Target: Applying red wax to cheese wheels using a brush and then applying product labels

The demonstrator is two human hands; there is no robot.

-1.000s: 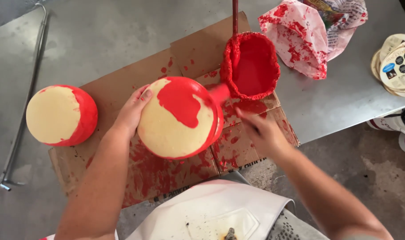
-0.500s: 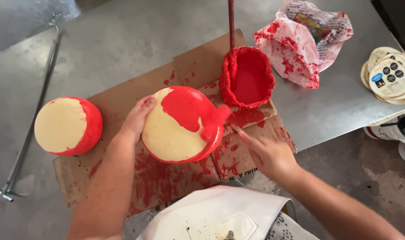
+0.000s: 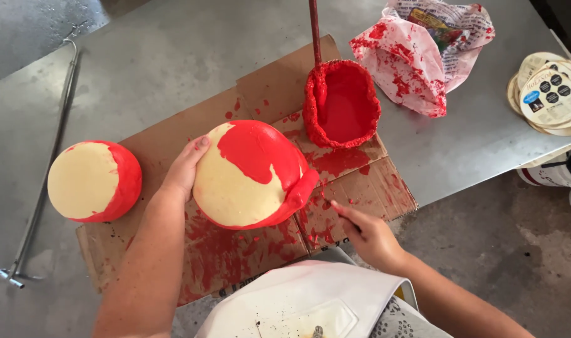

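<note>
Grey metal table (image 3: 173, 56), flattened cardboard (image 3: 260, 87) at centre: the left hand (image 3: 186, 168) clasps the cheese wheel (image 3: 251, 175) at its nine o'clock edge, now tipped up from half a second ago, glossy red coating (wet-looking) over smooth cream rind. Right hand (image 3: 367, 235) at four o'clock grips a thin brush (image 3: 331, 208).

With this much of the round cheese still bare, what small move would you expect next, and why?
Probably a stroke of red coating over the bare yellow face. The left hand tilts the cheese on the cardboard, its top and right side red, its near face uncoated. The right hand is low beside it, seemingly holding a thin tool, near the red-filled pot.
</note>
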